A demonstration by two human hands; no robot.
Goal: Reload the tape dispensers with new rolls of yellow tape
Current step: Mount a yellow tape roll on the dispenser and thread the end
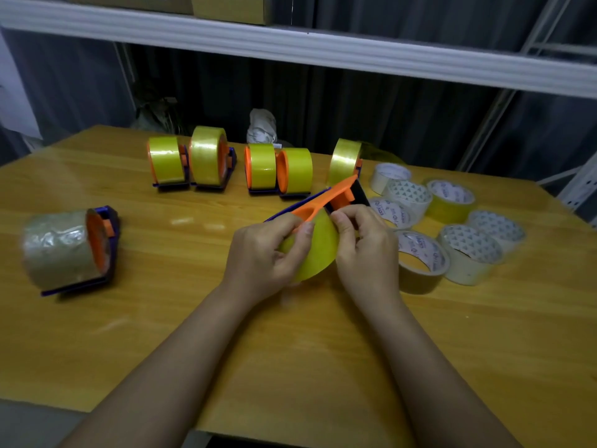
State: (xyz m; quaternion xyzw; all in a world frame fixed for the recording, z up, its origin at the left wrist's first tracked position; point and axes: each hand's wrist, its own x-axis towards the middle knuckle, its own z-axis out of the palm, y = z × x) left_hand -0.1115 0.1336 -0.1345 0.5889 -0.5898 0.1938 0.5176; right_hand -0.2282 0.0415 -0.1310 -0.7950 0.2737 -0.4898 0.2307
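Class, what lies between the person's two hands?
In the head view, the yellow tape roll in its orange dispenser lies between the left hand and right hand.

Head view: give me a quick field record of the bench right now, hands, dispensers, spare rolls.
left hand: grips the held dispenser's orange handle and its yellow roll
right hand: fingers pinch at the roll's edge by the dispenser head
loaded dispensers at back: five with yellow tape, e.g.
dispenser at left: carries a dull, wrinkled roll
loose rolls at right: about eight, e.g.
surface: wooden table
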